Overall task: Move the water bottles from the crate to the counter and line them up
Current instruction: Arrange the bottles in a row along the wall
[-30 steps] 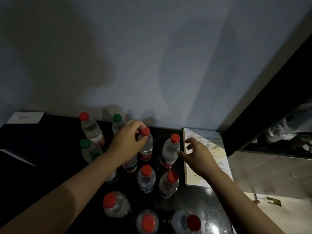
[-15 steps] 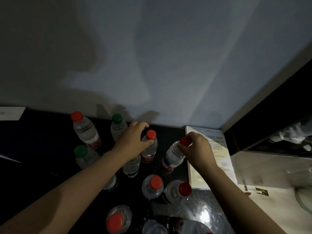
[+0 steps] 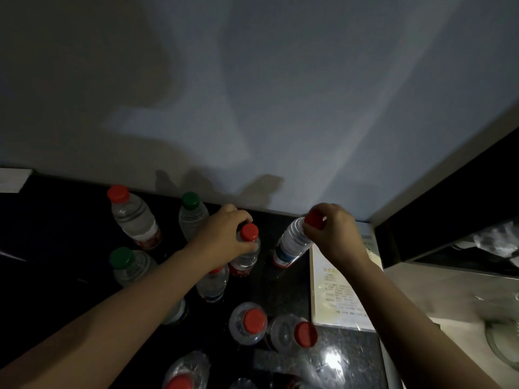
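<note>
Free a second ago, the right hand (image 3: 337,237) now pinches the tilted bottle (image 3: 292,244) by its cap; just leftward, the left hand (image 3: 222,240) grips a second bottle (image 3: 247,254).

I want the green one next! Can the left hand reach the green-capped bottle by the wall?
Probably yes, once it lets go: the left hand grips a red-capped clear plastic bottle, and the green-capped clear plastic bottle stands just beside it, nothing between them.
</note>
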A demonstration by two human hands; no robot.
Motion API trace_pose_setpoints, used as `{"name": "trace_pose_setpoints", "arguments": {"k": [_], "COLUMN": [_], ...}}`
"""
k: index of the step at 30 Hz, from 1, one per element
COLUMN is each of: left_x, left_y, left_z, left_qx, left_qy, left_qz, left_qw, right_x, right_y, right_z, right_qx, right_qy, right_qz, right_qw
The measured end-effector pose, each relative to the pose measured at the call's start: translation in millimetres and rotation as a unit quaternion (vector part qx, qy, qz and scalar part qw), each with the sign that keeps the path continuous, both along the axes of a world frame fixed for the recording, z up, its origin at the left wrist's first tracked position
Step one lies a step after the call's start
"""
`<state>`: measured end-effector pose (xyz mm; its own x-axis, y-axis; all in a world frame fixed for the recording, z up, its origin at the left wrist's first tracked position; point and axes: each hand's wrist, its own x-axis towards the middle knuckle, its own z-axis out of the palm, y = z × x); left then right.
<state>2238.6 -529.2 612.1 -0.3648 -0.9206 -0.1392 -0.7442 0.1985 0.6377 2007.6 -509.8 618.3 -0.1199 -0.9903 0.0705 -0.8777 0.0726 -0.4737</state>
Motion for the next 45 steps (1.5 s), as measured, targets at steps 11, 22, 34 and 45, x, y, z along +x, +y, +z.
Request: {"name": "trace_pose_setpoints", "arguments": {"k": [11, 22, 34, 45], "left_x": [-7, -11, -22, -61], "left_y": [-4, -4, -12, -58], "left_z": [0, -1, -7, 5], "left_qx": [-0.005, -0.002, -0.02, -0.089], "left_qy": [-0.002, 0.019, 0.05, 0.07], "left_qz": [0.003, 0.016, 0.034, 0.059], "left_qw": [1.0, 1.0, 0.998, 0.992], "right_x": [-21, -34, -49, -58], "right_y": [-55, -70, -74, -73], "right_z": [-3, -11, -12, -13], "right_qx": [-0.015, 0.0, -0.008, -0.002], "right_qy": [-0.008, 0.005, 0.023, 0.02], "right_qz": [-0.009, -0.01, -0.01, -0.005], "right_qw": [1.0, 1.0, 1.0, 1.0]}}
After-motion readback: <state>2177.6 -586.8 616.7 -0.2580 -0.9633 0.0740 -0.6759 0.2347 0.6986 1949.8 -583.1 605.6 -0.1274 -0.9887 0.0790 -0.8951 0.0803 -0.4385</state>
